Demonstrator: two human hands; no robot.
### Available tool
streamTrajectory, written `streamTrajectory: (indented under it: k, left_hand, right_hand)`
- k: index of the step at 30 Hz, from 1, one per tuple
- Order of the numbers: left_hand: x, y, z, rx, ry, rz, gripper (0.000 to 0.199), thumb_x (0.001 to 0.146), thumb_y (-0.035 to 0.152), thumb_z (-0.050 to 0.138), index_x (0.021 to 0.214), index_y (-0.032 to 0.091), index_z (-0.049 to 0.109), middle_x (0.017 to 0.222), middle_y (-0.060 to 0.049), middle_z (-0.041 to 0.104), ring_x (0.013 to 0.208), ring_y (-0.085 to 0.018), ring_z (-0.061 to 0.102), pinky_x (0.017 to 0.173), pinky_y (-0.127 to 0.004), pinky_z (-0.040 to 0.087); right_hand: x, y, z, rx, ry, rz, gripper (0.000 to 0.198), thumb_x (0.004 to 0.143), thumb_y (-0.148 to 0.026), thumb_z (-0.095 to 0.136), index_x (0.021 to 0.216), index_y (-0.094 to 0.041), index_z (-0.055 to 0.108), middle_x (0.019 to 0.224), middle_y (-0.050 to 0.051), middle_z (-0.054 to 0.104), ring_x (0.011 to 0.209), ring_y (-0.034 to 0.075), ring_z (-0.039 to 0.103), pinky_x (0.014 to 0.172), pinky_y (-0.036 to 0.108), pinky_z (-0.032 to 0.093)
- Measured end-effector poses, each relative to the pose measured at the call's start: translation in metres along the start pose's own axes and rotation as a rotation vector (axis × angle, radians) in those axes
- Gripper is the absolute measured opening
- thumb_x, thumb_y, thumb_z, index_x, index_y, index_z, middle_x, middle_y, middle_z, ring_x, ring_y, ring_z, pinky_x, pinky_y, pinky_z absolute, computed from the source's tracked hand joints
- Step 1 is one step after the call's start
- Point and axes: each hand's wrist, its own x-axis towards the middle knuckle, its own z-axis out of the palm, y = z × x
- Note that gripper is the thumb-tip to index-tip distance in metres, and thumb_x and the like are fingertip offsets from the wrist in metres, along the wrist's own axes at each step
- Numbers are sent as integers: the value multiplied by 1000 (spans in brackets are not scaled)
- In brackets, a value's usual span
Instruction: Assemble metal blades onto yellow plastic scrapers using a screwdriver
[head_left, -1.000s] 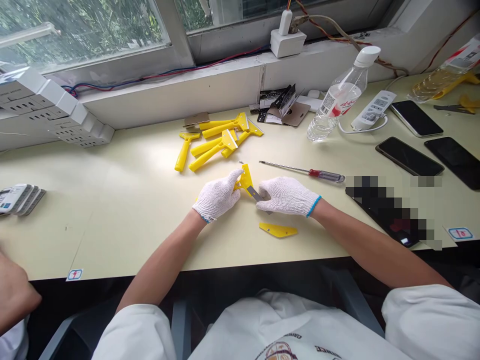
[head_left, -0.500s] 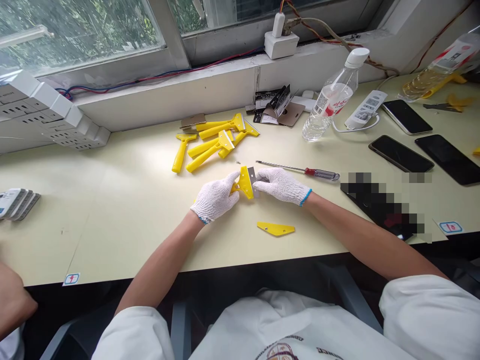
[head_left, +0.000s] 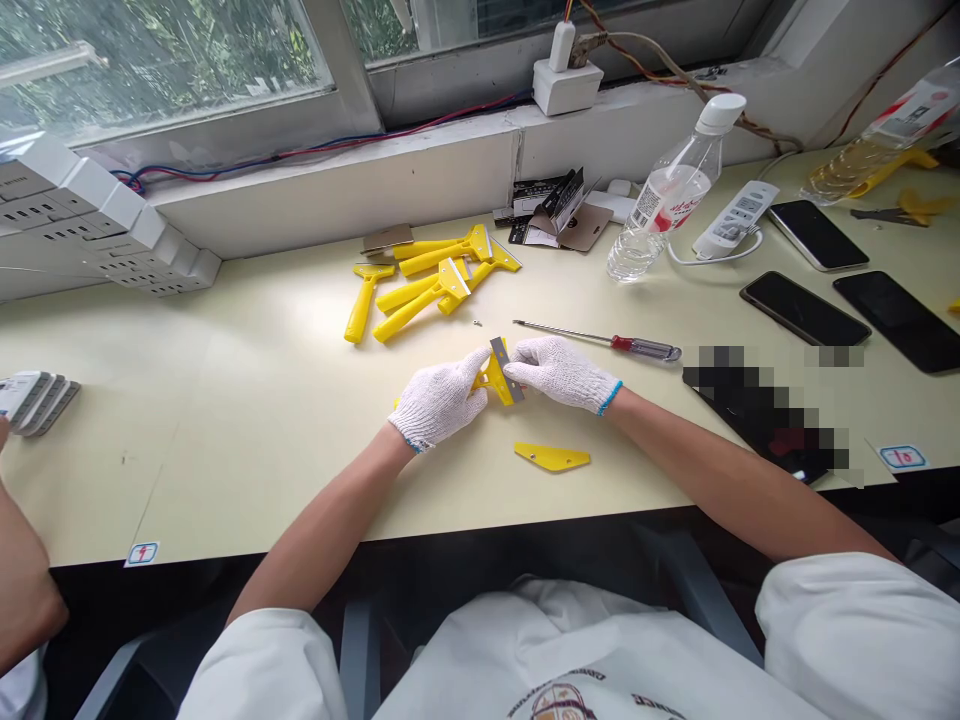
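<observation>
In a white knit glove, my left hand [head_left: 441, 400] is closed round the handle of a yellow scraper [head_left: 496, 381], its head pointing right. My right hand [head_left: 559, 372], gloved too, pinches a grey metal blade [head_left: 505, 366] that lies tilted across the scraper's head. Nearer the table edge lies a loose yellow cover plate [head_left: 553, 458] with holes. A screwdriver [head_left: 600, 336] with a clear and red handle rests beyond my right hand. Tiny screws [head_left: 477, 322] lie beyond the scraper. Several more yellow scrapers [head_left: 420, 300] are heaped farther back.
A water bottle [head_left: 666, 190], a power strip [head_left: 736, 220] and several phones [head_left: 805, 308] occupy the right. Black and white cardboard packaging [head_left: 559, 210] lies by the wall. White boxes [head_left: 105, 220] are stacked at the left, and another person's arm [head_left: 26, 570] is at the left edge.
The blade has shifted from the scraper head's right side to lie over it. My left hand and the scraper have moved slightly right, and the head has turned a little.
</observation>
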Motion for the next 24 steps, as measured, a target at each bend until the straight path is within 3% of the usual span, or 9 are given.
streamTrajectory:
  k: [8,14,24]
  left_hand:
    - [-2,12,0,-105,14,-71,66,102,25,63,167,24,55,125,-8,87,103,-30,85,88,-40,67]
    - [-2,10,-3,-225,18,-93,64,101,27,67,164,22,57,129,-8,86,110,-29,85,98,-42,66]
    - [-1,6,-12,-522,13,-154,45,101,31,67,145,23,73,121,-5,88,105,-25,84,103,-41,66]
  right_hand:
    - [-1,-3,6,-30,114,12,36,97,-38,60,68,-17,53,67,0,56,66,12,48,68,32,28]
    - [-1,-4,8,-52,118,18,35,97,-37,60,69,-17,54,67,0,54,66,13,47,68,33,27]
    - [-4,-3,10,-44,158,6,33,97,-38,59,72,-18,53,69,1,55,67,13,47,68,33,27]
